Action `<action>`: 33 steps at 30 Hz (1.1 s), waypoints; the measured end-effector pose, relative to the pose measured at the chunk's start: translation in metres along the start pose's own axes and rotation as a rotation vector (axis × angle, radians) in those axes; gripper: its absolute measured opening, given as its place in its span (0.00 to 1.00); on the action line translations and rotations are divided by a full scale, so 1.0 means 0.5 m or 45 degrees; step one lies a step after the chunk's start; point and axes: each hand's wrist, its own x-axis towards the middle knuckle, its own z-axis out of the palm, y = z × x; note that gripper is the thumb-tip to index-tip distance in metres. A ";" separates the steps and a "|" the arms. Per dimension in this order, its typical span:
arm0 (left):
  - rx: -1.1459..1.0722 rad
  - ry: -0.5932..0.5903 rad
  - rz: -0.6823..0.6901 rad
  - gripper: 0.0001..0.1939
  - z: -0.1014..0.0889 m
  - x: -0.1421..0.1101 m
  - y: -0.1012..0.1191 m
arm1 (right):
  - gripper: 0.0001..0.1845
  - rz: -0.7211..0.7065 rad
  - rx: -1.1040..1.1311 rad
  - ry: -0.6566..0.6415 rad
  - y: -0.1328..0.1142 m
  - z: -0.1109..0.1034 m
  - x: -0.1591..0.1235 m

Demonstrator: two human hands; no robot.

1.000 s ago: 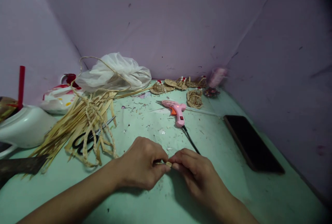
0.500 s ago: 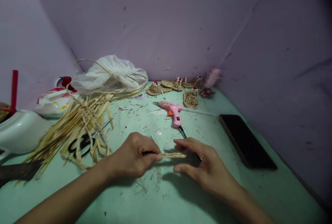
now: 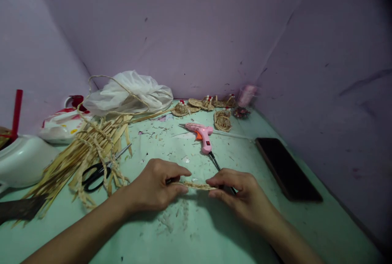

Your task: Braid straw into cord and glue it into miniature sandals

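Observation:
A short, flat piece of braided straw (image 3: 199, 185) is stretched between my two hands just above the table, seen nearly edge-on. My right hand (image 3: 239, 184) pinches its right end between thumb and fingertips. Its left end runs in between the thumb and curled fingers of my left hand (image 3: 161, 184), whose index finger is lifted off it. Beyond my hands lies a pink glue gun (image 3: 202, 131), nozzle to the left, with a clear glue stick out of its back. The black cord passes behind my right hand.
At left lie dry straw strips (image 3: 82, 145), black-handled scissors (image 3: 98, 172), a dark blade (image 3: 23, 209) and a white pot (image 3: 27, 160). A plastic bag (image 3: 131, 92) and small woven straw hats (image 3: 181, 109) stand along the back wall. A phone (image 3: 288, 168) lies at right.
My right hand has closed from open onto the right end of the braided piece. My left index finger has lifted from it. The view has shifted slightly.

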 end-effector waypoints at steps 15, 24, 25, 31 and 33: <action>0.603 -0.294 0.117 0.06 0.007 -0.006 0.016 | 0.06 0.128 -0.480 -0.296 -0.002 0.010 -0.001; 0.585 -0.113 0.313 0.08 0.057 -0.003 0.009 | 0.06 0.153 -0.451 -0.230 -0.003 0.006 -0.002; 0.568 -0.110 0.304 0.08 0.059 -0.003 0.008 | 0.05 0.155 -0.439 -0.221 -0.002 0.005 -0.002; 0.360 -0.119 0.216 0.09 0.053 0.001 -0.002 | 0.09 0.105 -0.519 -0.221 0.002 0.013 -0.003; 0.311 -0.143 0.217 0.10 0.052 0.004 -0.005 | 0.10 0.097 -0.566 -0.221 0.000 0.021 -0.007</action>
